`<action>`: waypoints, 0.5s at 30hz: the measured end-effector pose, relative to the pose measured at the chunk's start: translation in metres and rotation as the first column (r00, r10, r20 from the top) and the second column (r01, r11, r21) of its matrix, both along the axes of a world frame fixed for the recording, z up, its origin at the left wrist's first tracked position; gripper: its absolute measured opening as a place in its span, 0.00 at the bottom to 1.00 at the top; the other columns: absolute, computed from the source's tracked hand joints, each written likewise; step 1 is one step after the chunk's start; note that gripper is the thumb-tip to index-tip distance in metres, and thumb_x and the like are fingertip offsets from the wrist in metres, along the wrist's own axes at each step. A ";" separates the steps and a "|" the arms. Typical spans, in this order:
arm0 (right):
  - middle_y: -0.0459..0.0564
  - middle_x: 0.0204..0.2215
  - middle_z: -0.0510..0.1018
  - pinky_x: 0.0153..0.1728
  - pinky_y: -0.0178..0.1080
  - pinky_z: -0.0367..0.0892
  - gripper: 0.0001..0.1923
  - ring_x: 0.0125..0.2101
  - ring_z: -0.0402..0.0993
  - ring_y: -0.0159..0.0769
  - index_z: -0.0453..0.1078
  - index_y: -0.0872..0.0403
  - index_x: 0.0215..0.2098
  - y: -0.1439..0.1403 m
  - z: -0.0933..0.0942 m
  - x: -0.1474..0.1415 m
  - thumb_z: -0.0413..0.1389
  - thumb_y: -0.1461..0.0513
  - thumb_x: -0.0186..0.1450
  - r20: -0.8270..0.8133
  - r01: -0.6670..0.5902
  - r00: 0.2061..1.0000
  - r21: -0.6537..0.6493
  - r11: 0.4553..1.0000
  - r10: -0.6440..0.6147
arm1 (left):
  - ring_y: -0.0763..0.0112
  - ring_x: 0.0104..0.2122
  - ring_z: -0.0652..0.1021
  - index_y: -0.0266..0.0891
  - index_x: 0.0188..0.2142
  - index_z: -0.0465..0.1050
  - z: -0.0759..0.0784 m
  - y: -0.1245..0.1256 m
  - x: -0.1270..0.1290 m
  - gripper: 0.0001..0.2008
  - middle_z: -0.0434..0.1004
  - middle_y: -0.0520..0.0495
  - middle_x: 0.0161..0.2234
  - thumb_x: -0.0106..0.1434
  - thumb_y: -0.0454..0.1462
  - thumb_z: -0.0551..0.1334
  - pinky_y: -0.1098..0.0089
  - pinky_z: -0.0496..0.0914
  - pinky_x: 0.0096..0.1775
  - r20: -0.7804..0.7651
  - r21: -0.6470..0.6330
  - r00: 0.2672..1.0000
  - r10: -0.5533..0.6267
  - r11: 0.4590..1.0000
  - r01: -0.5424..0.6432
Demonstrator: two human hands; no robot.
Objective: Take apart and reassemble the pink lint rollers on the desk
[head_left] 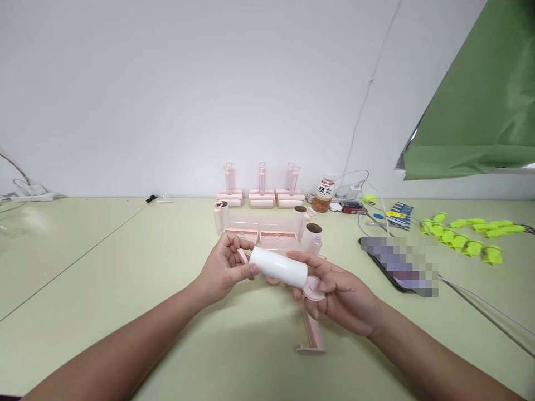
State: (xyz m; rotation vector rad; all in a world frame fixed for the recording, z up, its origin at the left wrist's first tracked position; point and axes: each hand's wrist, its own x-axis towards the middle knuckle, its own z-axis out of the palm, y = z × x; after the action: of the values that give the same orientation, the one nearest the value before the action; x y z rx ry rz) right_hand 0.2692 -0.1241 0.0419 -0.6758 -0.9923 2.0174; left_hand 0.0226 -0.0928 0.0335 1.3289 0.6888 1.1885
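A glossy white cylindrical roll [278, 266] is held up between the two hands over the pale green desk [175, 239], tilted so that its left end sits higher than its right. The left hand [228, 264] grips the roll's left end, its thumb at the lower edge, with a thin pale pink plastic piece [243, 256] between its fingers and that end. The right hand [340, 289] is closed on a pale pink round plastic disc [313, 288] just at the roll's right end, its index finger lying along the roll. Below it shows a pale pink plastic angled bracket [313, 331]; whether this joins the disc or rests on the desk cannot be told. Beyond the hands lie pale pink rectangular plastic trays [278, 240], with upright white rolls with brown cardboard cores [312, 236] near them. Farther back, three pale pink plastic boxes with upright handles [262, 197] stand in a row near the white wall [167, 100]. To their right is a white-capped amber bottle [324, 195], and bright yellow-green pieces [458, 241] lie at the far right.
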 end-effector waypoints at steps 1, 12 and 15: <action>0.51 0.33 0.78 0.20 0.32 0.68 0.31 0.26 0.74 0.33 0.69 0.52 0.51 0.000 0.000 -0.002 0.54 0.69 0.48 0.009 0.010 1.000 -0.001 1.000 -0.010 | 0.76 0.29 0.75 0.41 0.33 0.52 0.000 0.000 0.001 0.27 0.72 0.51 0.42 0.49 0.35 0.73 0.69 0.76 0.29 0.010 -0.008 1.000 0.003 1.000 -0.003; 0.41 0.18 0.72 0.08 0.27 0.45 0.15 0.09 0.52 0.20 0.73 0.55 0.43 -0.008 -0.005 -0.018 0.57 0.58 0.59 0.462 -0.013 0.885 0.126 0.992 -0.047 | 0.79 0.24 0.75 0.41 0.32 0.51 0.006 -0.022 0.015 0.26 0.77 0.48 0.43 0.51 0.36 0.73 0.71 0.74 0.27 -0.010 -0.050 1.000 0.008 0.999 -0.009; 0.41 0.19 0.72 0.08 0.27 0.43 0.12 0.09 0.50 0.19 0.73 0.55 0.38 -0.007 -0.006 -0.017 0.56 0.57 0.60 0.445 0.044 0.890 0.125 0.991 -0.096 | 0.74 0.25 0.77 0.41 0.30 0.51 0.010 -0.023 0.015 0.25 0.77 0.48 0.41 0.53 0.38 0.71 0.70 0.73 0.25 -0.013 -0.049 0.999 0.051 0.998 -0.051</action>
State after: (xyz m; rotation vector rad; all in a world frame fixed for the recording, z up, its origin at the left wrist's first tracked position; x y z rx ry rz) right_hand 0.2524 -0.1316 0.0363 -1.1349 -1.3151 1.7590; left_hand 0.0381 -0.1156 0.0435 1.2850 0.7596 1.1982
